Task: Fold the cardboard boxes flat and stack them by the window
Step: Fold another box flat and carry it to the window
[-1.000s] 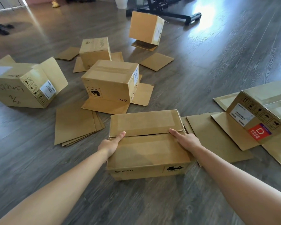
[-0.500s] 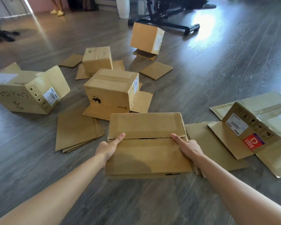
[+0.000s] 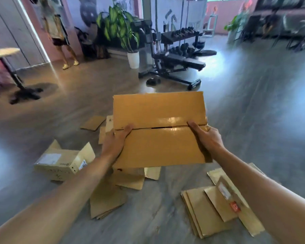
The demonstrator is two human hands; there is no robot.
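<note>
I hold a brown cardboard box (image 3: 158,131) up off the floor, its top flaps facing me with a slit between them. My left hand (image 3: 114,141) grips its left edge, thumb on top near the slit. My right hand (image 3: 205,136) grips the right edge the same way. Below it, another box (image 3: 60,162) with white labels lies on its side at the left. A box with a red sticker (image 3: 236,199) lies at the lower right with its flaps spread. Loose flat cardboard sheets (image 3: 106,199) lie under my left arm.
A weight bench (image 3: 176,67) and dumbbell rack (image 3: 181,37) stand behind the boxes, next to a potted plant (image 3: 123,27). A person (image 3: 60,32) stands at the back left by a black-footed table (image 3: 23,88). Chairs and windows are at the far right. Wooden floor all around.
The box rose from the floor in both hands, and the view tilted up from the floor to the room. My hands stayed on the box's two sides.
</note>
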